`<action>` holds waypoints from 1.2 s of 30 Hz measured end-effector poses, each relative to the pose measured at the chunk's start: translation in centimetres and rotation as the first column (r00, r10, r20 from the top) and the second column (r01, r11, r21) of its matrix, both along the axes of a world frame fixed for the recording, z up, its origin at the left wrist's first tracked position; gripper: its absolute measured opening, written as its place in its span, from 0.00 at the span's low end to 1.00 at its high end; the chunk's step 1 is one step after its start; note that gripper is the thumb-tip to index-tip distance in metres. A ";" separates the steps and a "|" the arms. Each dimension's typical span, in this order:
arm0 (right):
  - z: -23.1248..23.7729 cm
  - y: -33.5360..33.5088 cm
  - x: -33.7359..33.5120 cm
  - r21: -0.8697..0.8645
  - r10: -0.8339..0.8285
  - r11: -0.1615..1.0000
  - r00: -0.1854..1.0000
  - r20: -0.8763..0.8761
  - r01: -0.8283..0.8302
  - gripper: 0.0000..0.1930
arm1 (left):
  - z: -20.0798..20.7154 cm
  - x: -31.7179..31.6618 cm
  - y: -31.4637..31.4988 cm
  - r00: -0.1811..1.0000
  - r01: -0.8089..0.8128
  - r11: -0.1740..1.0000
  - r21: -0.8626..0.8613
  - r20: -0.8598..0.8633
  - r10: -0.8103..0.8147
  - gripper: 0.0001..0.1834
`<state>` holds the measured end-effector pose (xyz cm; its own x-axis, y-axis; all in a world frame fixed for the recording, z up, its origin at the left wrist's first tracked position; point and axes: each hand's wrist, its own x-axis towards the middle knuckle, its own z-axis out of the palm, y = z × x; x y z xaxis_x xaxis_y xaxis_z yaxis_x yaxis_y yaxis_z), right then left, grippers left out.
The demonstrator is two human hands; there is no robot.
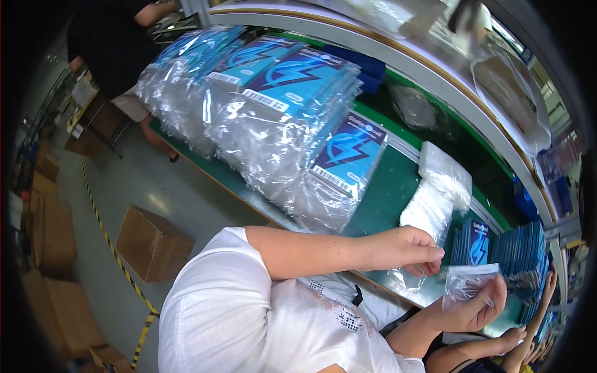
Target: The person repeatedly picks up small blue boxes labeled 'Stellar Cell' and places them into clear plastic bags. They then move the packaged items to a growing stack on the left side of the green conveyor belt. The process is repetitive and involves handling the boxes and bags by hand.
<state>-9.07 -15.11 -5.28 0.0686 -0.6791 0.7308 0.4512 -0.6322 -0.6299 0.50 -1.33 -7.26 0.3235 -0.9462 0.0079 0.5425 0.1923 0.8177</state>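
My right hand (479,309) pinches a clear plastic bag (467,285), which spans the gap toward my left hand. Curled over the bench edge, my left hand (411,247) has its thumb pressed to the fingers beside the bag. Whether it grips the bag or other film cannot be made out. More clear film (407,280) hangs just under that hand. Past it lies a stack of empty clear bags (429,202). Blue cards with a lightning-bolt print (477,242) stand in rows beyond my right hand.
Bagged blue cards (292,81) are piled along the left of the green bench (388,186). A shelf (398,46) runs above the back. An open carton (152,245) sits on the floor. One person (112,50) stands far left; another person's hands (513,340) are at right.
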 end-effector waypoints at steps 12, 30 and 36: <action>0.3 3.3 1.4 -0.088 0.678 0.568 0.526 -0.514 -0.818 0.22 | 3.8 1.9 4.1 0.301 -0.564 0.673 -0.479 0.640 0.707 0.26; -1.0 -12.5 1.2 -0.423 -0.363 0.903 0.655 -0.663 0.072 0.34 | 2.8 -0.3 3.3 -0.245 -0.407 0.879 -0.248 0.957 0.156 0.11; -4.1 -12.1 1.7 -0.366 -0.342 0.930 0.396 -0.852 0.015 0.36 | -5.7 0.2 -1.6 0.116 -0.165 0.986 0.027 0.993 -0.008 0.08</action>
<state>-7.36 -27.24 -9.36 0.6882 -0.5584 0.4632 -0.4090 -0.8259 -0.3881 0.70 -2.96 -13.00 0.1858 -0.9367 0.2966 -0.7699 0.0487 0.6363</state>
